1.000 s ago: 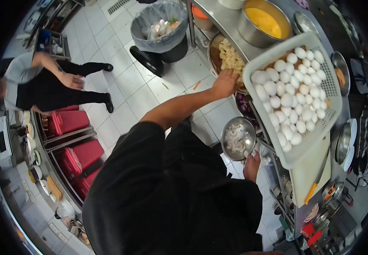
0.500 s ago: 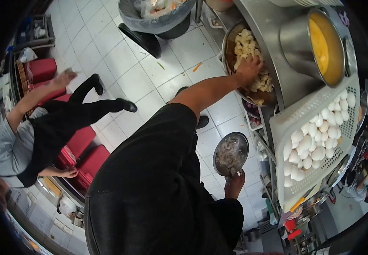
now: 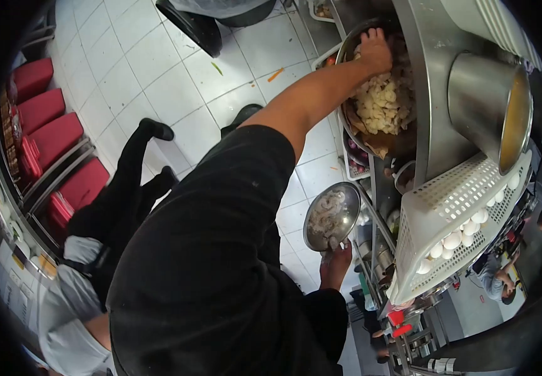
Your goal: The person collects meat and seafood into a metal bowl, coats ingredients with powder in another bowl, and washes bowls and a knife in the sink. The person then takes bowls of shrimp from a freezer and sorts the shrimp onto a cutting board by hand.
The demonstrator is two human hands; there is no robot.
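Reaching toward half past one from the picture's centre, the left hand [image 3: 377,50] is at the twelve o'clock end of a wide metal pan [image 3: 347,49], just beyond a heap of what look like cauliflower florets [image 3: 380,106]. Its fingers point down into the pan; whether they grasp anything I cannot tell. Near four o'clock, the right hand [image 3: 336,258] grips the six o'clock edge of a metal bowl [image 3: 346,216] holding what look like peeled shrimp [image 3: 326,213].

The step in hand seems to be handling the pan's food with the left while the right supports the bowl, apart from the pan. The next move calls for a firm, level right grip, and for care around the steel counter [image 3: 432,94] at the pan's three o'clock.
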